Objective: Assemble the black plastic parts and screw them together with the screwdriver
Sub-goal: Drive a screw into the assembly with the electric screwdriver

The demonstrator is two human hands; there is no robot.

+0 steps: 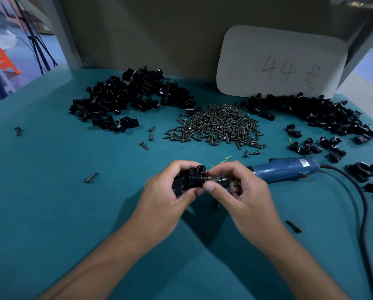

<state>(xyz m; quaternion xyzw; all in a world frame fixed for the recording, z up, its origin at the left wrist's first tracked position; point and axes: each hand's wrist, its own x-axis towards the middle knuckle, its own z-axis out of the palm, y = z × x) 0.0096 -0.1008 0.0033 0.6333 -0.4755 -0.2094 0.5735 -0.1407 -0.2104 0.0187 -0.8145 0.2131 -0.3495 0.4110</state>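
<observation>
Black plastic parts (188,179) sit clamped in my left hand (166,191), near centre above the table (51,191). My right hand (241,195) pinches a screw (209,178) at their side; started crooked, it could cross-thread or drop. Right of that lies the screwdriver (285,169), its cord (354,202) crowding that side; the near table is open.

Dim overhead light, soft shadows, warped edges
</observation>
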